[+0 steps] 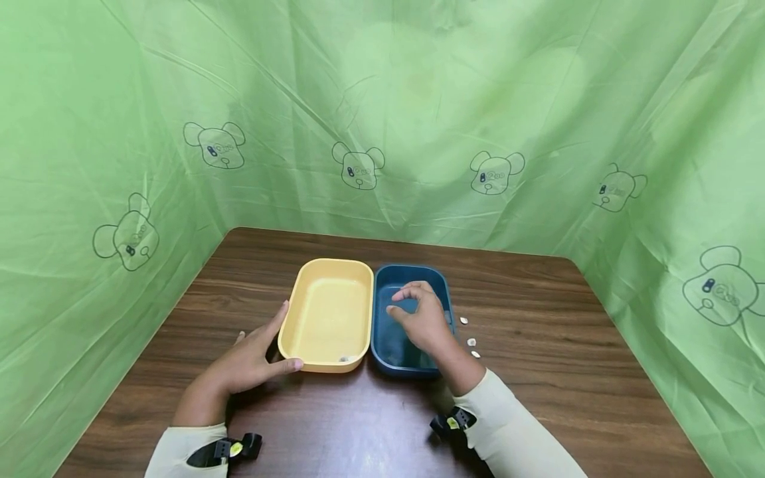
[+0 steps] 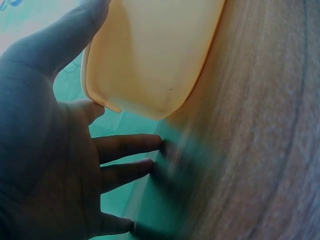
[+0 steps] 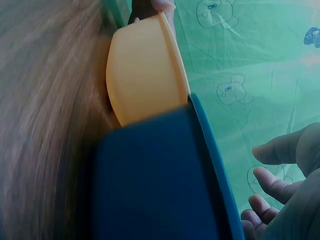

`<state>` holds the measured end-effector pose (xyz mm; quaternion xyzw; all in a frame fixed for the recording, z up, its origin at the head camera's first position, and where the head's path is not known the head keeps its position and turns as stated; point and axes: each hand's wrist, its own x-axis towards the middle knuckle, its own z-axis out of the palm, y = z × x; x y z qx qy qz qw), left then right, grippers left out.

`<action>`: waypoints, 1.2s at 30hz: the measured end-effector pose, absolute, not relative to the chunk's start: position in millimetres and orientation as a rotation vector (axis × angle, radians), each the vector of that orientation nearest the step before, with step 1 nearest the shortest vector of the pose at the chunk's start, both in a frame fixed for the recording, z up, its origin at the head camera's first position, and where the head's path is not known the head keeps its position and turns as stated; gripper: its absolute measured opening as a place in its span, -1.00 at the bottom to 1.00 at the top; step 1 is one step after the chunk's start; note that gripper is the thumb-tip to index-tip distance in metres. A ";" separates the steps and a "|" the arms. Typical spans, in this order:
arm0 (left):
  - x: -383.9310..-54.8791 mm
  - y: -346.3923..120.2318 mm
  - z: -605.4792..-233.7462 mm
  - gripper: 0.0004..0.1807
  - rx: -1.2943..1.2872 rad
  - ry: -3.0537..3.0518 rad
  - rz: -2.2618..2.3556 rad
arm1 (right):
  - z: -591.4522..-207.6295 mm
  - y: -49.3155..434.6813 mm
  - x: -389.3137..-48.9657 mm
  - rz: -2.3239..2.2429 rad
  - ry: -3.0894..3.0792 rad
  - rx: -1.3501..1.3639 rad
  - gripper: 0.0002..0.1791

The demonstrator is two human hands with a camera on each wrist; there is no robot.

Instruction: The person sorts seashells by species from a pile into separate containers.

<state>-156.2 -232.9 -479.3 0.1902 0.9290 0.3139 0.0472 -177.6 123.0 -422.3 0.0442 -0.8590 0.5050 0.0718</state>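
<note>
A yellow rectangular tray (image 1: 306, 285) stands on the table, side by side with a dark blue tray (image 1: 382, 362) of similar shape. My left hand (image 1: 248, 362) touches the yellow tray's near left corner, with the thumb at the near rim and the index finger along the left side. In the left wrist view the other fingers (image 2: 125, 145) are spread and reach down to the table. Over the blue tray is my right hand (image 1: 423, 322), its thumb and fingers apart and nothing seen between them. A small whitish piece (image 1: 344, 359) lies in the yellow tray's near right corner.
Right of the blue tray, 3 small whitish pieces (image 1: 471, 342) lie on the dark wooden table (image 1: 538, 345); their kind is too small to tell. Green cloth (image 1: 418, 86) with printed mouse-like heads surrounds the table's back and sides.
</note>
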 end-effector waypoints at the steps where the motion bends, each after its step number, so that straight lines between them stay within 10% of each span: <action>1: -156.5 -232.8 -479.4 0.33 0.579 2.835 0.954 | -422.3 125.9 -177.4 1.512 -2.569 0.126 -0.87; 36: -155.7 -233.3 -479.2 0.33 0.588 2.823 0.965 | -437.8 226.5 -165.8 1.494 -2.374 -0.126 -0.80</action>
